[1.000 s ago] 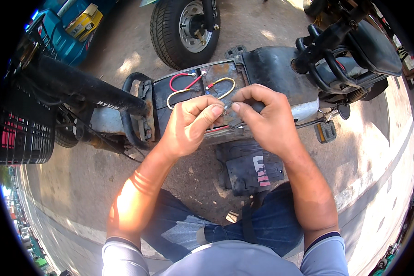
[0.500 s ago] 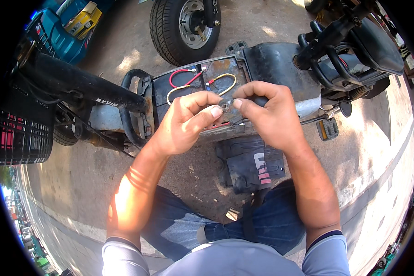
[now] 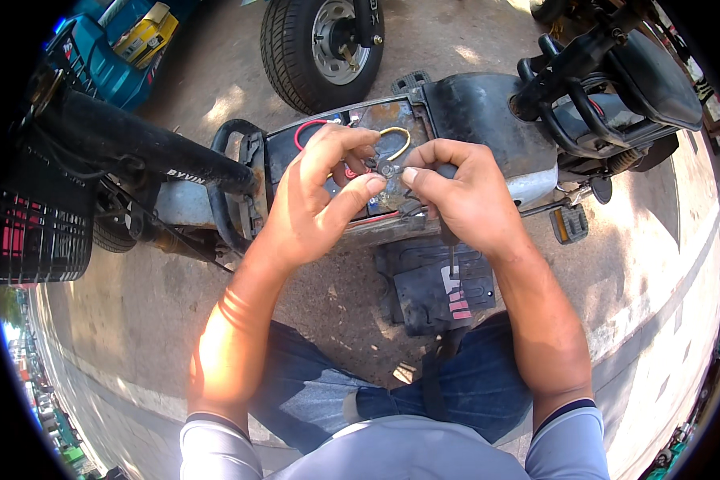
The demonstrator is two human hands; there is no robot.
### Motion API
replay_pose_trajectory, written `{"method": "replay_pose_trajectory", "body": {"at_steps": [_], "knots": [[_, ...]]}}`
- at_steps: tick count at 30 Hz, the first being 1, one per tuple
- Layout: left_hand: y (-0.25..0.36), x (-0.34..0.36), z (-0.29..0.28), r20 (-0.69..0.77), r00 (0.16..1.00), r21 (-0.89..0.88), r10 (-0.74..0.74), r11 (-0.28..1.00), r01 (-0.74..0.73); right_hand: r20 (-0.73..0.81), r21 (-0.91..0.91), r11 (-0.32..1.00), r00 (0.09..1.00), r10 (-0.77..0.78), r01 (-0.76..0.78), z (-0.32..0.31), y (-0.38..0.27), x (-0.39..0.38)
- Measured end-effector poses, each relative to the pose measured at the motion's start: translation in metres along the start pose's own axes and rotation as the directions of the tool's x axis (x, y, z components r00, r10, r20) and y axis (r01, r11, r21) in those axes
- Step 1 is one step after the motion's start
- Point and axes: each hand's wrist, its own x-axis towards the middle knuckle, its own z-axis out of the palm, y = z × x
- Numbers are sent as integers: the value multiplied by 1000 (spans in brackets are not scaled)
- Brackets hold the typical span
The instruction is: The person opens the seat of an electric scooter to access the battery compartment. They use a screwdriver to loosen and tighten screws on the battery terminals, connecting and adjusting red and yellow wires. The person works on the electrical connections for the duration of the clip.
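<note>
My right hand (image 3: 476, 192) is closed around a screwdriver (image 3: 448, 232), whose dark handle shows by the index finger and whose thin shaft points down toward my lap. Its thumb and index fingertips also touch a small round metal terminal (image 3: 388, 170). My left hand (image 3: 308, 196) is on the other side of that terminal, index finger and thumb apart. Whether its curled middle finger touches the terminal is hard to tell. Below both hands lies the open battery compartment (image 3: 420, 120) of an electric bike, with a red wire (image 3: 304, 132) and a yellow wire (image 3: 408, 142) looped inside.
A black plastic cover (image 3: 424, 300) lies on the ground before my knees. The bike's frame tube (image 3: 136, 144) and basket (image 3: 44, 232) stand left, its seat (image 3: 656, 80) right. Beyond is a wheel (image 3: 320, 48); a pedal (image 3: 570, 224) sticks out nearer me.
My left index finger has lifted away from the thumb, loosening its pinch. The screwdriver has swung so that its shaft now shows below my right hand.
</note>
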Motion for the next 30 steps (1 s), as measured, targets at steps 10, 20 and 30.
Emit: {"method": "replay_pose_trajectory", "body": {"at_steps": [10,20,30], "knots": [[-1,7,-7,114,871,510,477,724,-464,0,-62,998,1000,-28,28,5,1,-1],[2,-8,5,15,995,95,-103,990,102,-20,-190,919,935,-354,344,15,6,-9],[0,-16,23,151,963,-491,-224,828,270,238,368,922,971,26,-115,-16,14,2]]}}
